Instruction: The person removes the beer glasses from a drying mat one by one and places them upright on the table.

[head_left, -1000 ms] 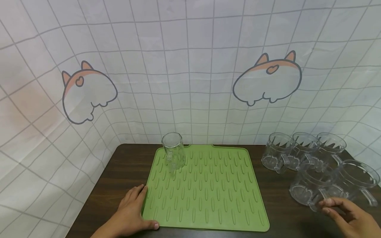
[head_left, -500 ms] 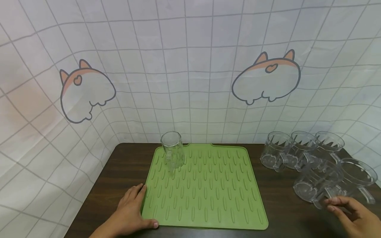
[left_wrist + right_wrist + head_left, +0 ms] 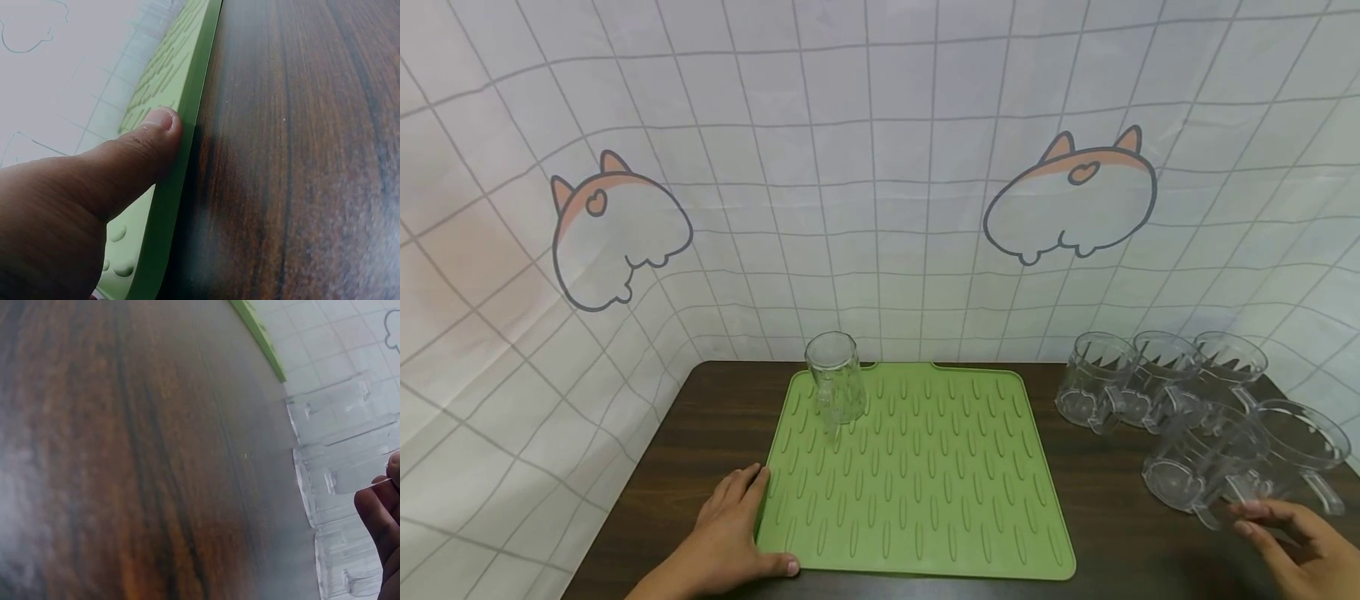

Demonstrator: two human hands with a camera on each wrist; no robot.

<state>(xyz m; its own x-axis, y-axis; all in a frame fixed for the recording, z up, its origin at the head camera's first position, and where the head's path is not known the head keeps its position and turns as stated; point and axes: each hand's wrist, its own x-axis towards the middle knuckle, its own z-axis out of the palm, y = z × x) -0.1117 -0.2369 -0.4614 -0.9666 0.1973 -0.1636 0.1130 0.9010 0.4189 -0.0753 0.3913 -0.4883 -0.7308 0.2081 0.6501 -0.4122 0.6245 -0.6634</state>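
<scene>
My left hand [image 3: 726,533] rests at the near left corner of a green ribbed drying mat [image 3: 917,483]. Its fingers lie along the mat's left edge, and the thumb presses the front edge, as the left wrist view shows. At the right, my right hand [image 3: 1300,546] pinches the handle of a clear mug [image 3: 1176,479] between thumb and fingertips. That mug overlaps another clear mug [image 3: 1296,446] behind it; whether they touch I cannot tell. Near the mat's back left corner stands a glass mug [image 3: 841,387], upright with its handle toward me.
Behind the pinched mug, a back row holds a left clear mug [image 3: 1086,387], a middle clear mug [image 3: 1150,383] and a right clear mug [image 3: 1228,367]. All stand on a dark wood table [image 3: 700,433]. A white gridded curtain [image 3: 917,208] hangs at the back.
My right hand has shifted slightly right, and the mug it pinches has moved right and turned a little with it. My left hand has stayed on the mat corner.
</scene>
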